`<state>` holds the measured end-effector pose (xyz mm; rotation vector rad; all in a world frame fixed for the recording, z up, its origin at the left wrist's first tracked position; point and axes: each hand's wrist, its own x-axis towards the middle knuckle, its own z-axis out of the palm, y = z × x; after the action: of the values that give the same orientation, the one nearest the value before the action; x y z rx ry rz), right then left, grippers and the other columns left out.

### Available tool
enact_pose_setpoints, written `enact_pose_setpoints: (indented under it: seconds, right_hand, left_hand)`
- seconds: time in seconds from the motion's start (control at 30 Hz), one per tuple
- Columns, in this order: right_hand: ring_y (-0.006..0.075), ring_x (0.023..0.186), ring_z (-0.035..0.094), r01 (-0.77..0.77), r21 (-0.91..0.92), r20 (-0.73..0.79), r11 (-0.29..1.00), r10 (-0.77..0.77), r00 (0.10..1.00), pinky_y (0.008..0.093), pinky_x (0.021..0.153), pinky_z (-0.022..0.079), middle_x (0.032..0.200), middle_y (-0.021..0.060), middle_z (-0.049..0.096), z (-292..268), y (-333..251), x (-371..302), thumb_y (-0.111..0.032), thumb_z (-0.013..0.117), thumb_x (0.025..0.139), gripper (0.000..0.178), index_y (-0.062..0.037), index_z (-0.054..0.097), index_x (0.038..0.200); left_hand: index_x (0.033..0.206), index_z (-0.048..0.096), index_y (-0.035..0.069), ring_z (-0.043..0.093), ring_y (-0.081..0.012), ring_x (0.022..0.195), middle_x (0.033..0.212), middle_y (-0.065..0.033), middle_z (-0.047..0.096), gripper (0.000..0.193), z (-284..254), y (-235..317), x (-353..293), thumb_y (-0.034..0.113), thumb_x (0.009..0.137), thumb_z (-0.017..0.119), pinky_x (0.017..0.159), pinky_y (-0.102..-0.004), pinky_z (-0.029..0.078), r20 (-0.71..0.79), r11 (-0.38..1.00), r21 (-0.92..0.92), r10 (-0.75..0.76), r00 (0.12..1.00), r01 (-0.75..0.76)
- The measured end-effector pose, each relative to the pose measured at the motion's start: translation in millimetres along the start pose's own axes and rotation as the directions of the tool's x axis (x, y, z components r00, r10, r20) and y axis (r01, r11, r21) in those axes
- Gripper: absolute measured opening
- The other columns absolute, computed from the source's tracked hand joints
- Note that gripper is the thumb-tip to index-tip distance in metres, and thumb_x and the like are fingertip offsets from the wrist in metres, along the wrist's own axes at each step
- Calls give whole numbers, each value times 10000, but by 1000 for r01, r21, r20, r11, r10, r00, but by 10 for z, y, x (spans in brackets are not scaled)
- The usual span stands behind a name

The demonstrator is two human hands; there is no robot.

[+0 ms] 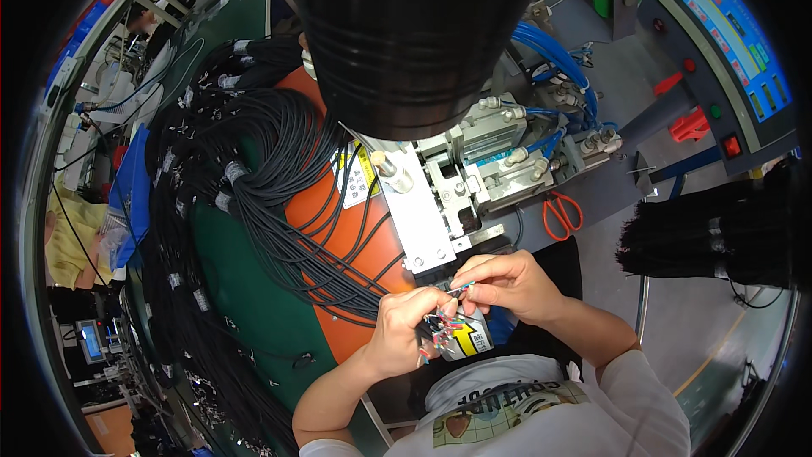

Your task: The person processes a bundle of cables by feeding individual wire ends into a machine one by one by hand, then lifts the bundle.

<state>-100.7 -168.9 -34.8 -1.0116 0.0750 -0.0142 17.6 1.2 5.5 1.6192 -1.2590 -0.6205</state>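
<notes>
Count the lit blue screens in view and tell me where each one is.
2: a large screen at the upper right and a small screen at the far left. More may be hidden in the background clutter.

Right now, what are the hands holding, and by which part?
Thin coloured wires, near their ends: the left hand grips the bunch, and the right hand pinches some beside it.

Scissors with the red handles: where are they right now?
In the head view, the red-handled scissors lie right of centre, beside the metal machine and just beyond the person's right hand.
</notes>
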Motion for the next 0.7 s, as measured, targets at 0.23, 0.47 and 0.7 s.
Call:
enact_pose_setpoints:
  seconds: [0.23, 0.47, 0.7]
  right_hand:
    - [111, 714, 642, -7, 1, 5, 1000, 7, 1000, 196, 561, 478, 965, 89, 645, -14, -22, 44, 7, 604, 891, 150, 34, 674, 1021]
    - [68, 613, 610, 220, -672, 63, 707, -241, 968, 218, 475, 446, 867, 54, 647, -5, -92, 41, -24, 675, 819, 102, 19, 666, 911]
    - [246, 542, 570, 152, -988, 138, 24, -305, 942, 353, 470, 450, 734, 76, 541, 93, -172, 25, -102, 657, 785, 95, -27, 600, 796]
  left_hand:
    - [850, 568, -7, 578, -152, 589, 677, -71, 590, 121, -112, -54, 10, -42, 735, 576, 565, -269, 462, 157, 953, -238, -154, 976, 188]
    - [811, 595, 14, 590, -170, 554, 660, -87, 605, 65, 9, -7, -40, 55, 763, 610, 540, -263, 455, 50, 992, 26, -121, 991, 120]
    - [1013, 641, 1, 583, -247, 634, 789, -91, 584, 418, 169, 41, -45, 80, 608, 708, 544, -365, 472, -66, 791, 606, 159, 985, -87]
